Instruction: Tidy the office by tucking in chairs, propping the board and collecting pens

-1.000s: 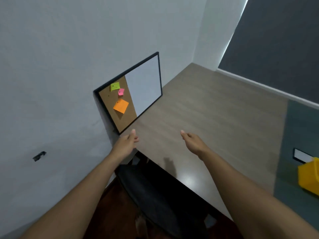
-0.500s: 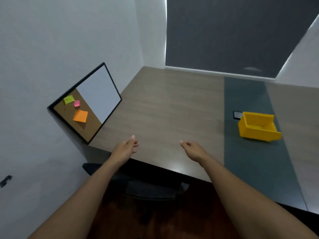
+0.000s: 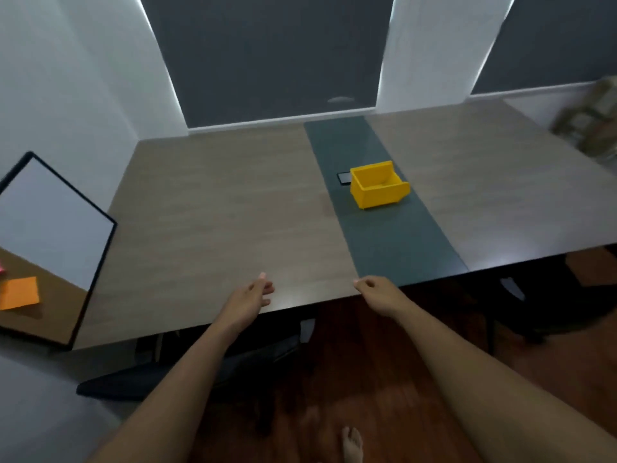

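Board point(image 3: 50, 235): left edge of frame, stood on table point(image 3: 217, 212).
Bin point(image 3: 379, 183): centre right, on table.
Chair point(image 3: 200, 369): lower centre, under table.

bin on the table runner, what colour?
Yellow bin; head view shows it clearly.

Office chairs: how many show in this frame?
2. One black office chair is tucked under the wooden table's near edge, below the left arm; another sits at right. Others may be hidden.
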Demonstrator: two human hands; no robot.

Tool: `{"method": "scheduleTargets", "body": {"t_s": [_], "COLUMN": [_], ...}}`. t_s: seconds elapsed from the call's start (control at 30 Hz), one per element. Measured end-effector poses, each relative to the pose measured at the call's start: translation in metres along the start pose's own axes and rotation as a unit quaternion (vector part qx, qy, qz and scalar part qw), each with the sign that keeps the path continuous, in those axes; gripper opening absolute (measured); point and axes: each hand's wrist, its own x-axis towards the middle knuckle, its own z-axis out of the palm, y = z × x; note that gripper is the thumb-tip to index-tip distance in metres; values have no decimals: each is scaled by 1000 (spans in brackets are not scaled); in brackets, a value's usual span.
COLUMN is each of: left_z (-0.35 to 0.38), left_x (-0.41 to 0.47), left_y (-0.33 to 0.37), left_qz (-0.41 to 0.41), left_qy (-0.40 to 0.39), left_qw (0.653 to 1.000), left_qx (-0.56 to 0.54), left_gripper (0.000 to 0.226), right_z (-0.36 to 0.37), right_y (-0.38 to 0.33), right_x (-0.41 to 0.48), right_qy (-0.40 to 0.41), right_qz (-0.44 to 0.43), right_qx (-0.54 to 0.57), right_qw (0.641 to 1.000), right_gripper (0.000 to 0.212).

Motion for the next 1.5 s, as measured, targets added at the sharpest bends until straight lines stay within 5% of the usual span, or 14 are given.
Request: {"method": "scheduleTargets", "body": {"t_s": [0.53, 0.97, 1.5], "left_z": [192, 443, 733], "left_x": [-31, -147, -295], "left_y": [63, 78, 41], "left_qz": [68, 106, 138], "left_qy": [-189, -327, -476], "left_qw": [965, 892, 764], "left_qx": [169, 294, 414], "left_gripper": [58, 49, 47], "right_z": [-76, -136, -148], "right_y": [172, 401, 596], "right_x": [-167, -345, -588], "right_qy": [147, 228, 373], "right_qz": [148, 245, 386], "right_qx": [139, 218, 334], "right_qw": [968, 917, 775], "right_gripper": [62, 65, 43]}}
